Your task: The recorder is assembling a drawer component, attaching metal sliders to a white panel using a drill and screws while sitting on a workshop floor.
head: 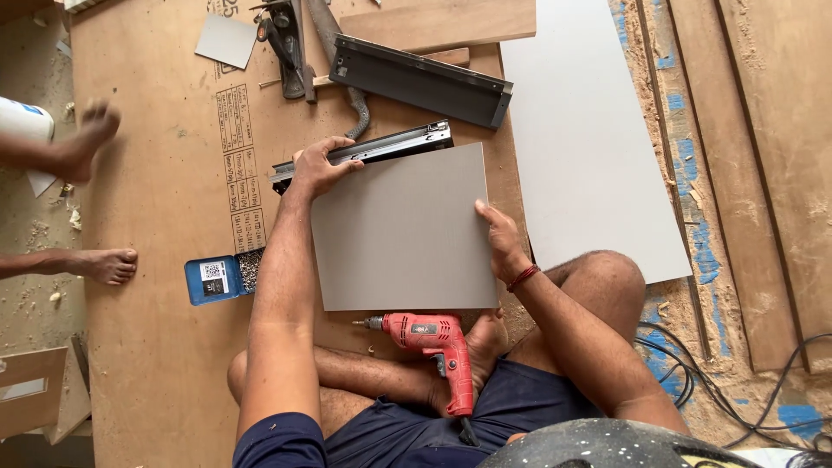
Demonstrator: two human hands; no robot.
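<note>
A red drill [433, 342] lay nearest, below a grey panel [403, 230] gripped by both hands: left hand [319, 166] fingers closed over its top corner beside a drawer rail [373, 152], right hand [498, 238] fingers clasped on its edge; a blue screw box [217, 277] lay alongside.

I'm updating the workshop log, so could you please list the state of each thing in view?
grey panel: flat, held at both edges
left hand: gripping panel and drawer slide
right hand: gripping panel's edge
red drill: lying unheld
blue screw box: open
</note>
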